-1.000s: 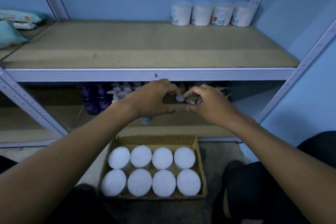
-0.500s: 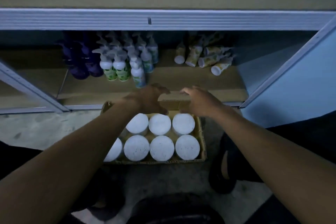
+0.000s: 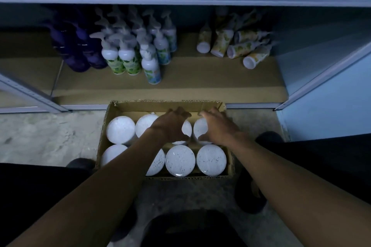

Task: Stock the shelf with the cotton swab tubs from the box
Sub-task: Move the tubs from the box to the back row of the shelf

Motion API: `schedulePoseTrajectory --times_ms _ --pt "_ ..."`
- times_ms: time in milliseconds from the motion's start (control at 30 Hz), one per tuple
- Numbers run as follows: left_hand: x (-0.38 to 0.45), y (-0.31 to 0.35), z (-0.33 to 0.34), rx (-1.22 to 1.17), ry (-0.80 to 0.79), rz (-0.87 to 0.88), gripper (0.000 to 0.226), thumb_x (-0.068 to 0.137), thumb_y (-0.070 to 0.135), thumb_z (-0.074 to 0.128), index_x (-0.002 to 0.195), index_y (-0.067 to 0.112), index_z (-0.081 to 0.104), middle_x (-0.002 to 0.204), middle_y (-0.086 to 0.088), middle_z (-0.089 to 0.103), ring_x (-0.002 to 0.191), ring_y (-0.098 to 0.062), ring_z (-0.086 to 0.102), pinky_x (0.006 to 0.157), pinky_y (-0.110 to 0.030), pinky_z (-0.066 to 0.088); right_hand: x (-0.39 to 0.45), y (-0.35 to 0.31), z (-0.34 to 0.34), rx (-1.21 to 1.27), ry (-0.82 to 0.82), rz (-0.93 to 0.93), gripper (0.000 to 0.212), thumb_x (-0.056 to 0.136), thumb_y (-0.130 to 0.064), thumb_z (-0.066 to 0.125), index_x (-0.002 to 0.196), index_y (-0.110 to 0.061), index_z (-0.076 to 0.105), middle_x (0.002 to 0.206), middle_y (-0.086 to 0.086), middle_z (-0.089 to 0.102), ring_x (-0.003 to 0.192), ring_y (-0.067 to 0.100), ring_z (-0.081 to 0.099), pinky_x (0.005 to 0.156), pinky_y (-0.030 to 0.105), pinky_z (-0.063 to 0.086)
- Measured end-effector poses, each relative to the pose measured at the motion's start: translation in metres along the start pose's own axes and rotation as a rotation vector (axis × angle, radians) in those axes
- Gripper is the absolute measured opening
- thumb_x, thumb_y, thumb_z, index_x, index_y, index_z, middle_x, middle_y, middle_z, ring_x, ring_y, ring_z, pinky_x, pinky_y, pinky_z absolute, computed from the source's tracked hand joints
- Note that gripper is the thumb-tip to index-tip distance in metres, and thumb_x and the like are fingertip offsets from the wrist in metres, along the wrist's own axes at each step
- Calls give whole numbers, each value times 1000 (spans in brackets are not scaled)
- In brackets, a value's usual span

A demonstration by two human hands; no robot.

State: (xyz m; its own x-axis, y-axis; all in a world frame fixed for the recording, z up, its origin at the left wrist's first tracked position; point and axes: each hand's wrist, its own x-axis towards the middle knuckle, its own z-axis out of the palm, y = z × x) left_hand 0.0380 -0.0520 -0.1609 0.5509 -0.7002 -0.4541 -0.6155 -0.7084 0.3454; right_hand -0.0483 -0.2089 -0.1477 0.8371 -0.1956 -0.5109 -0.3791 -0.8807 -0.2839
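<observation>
Dim, bluish, wide-angle edge distortion

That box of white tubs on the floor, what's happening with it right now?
A person is reaching into the cardboard box with both hands. The left hand and right hand are each spread over a tub in the back row, fingers curved around them but nothing lifted yet. The box holds eight white-lidded tubs. Behind it, the low shelf carries pump bottles and tipped-over tubes.
</observation>
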Motion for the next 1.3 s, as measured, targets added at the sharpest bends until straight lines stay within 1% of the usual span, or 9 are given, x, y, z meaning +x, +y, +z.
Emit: schedulePoseTrajectory --times_ms 67,133,233,367,767,933,1067,1167,1300 --pt "3 0 6 75 2 9 80 77 44 75 146 21 42 149 -3 38 132 -32 41 101 -43 47 3 1 5 -10 -16 16 84 80 -34 82 151 -24 38 155 4 30 140 30 34 107 46 39" --pt "5 -1 11 112 8 4 79 77 47 74 145 23 43 148 -3 38 132 -31 40 98 -43 49 6 2 9 -52 -18 29 86 78 -43 82 150 -26 38 155 4 29 139 32 35 103 46 42" --pt "6 -2 16 109 -4 -16 80 75 50 75 144 23 43 146 -2 38 130 -29 39 95 -42 51 10 0 13 -92 -7 37 92 70 -56 82 147 -29 39 151 3 33 134 34 40 99 49 47" --pt "8 -2 22 106 5 -25 83 73 52 76 143 23 42 144 -3 37 129 -29 39 94 -41 51 13 -2 19 -149 21 26 98 65 -65 81 146 -28 39 150 6 36 133 36 41 101 51 45" --pt "9 -1 26 60 2 -56 82 74 45 78 144 23 42 146 -7 37 131 -32 36 95 -44 52 15 2 27 -101 47 12 90 70 -52 84 144 -26 40 148 6 36 132 35 40 95 48 51" --pt "7 8 14 63 15 -55 82 73 53 74 144 22 44 146 -8 38 131 -34 35 103 -47 44 14 1 20 -69 62 20 87 73 -48 82 146 -28 39 149 4 34 135 35 38 96 47 49" --pt "1 15 -7 59 34 -55 88 72 55 74 146 22 41 145 -10 37 131 -38 32 104 -48 42 5 -5 0 -77 117 19 86 72 -48 81 146 -30 39 150 1 35 137 33 35 99 48 47" --pt "-9 19 -20 61 82 -53 84 72 55 71 143 18 44 138 -12 44 129 -37 38 107 -41 36 -8 -11 -17 -78 160 -3 85 72 -50 80 144 -28 41 146 2 37 133 30 37 95 46 50" --pt "-22 24 -43 79 162 -41 91 60 57 70 137 16 45 131 -7 50 122 -33 47 101 -45 41 -28 -18 -45 -90 203 -32 81 76 -47 78 144 -28 41 143 3 40 128 31 39 89 43 50"
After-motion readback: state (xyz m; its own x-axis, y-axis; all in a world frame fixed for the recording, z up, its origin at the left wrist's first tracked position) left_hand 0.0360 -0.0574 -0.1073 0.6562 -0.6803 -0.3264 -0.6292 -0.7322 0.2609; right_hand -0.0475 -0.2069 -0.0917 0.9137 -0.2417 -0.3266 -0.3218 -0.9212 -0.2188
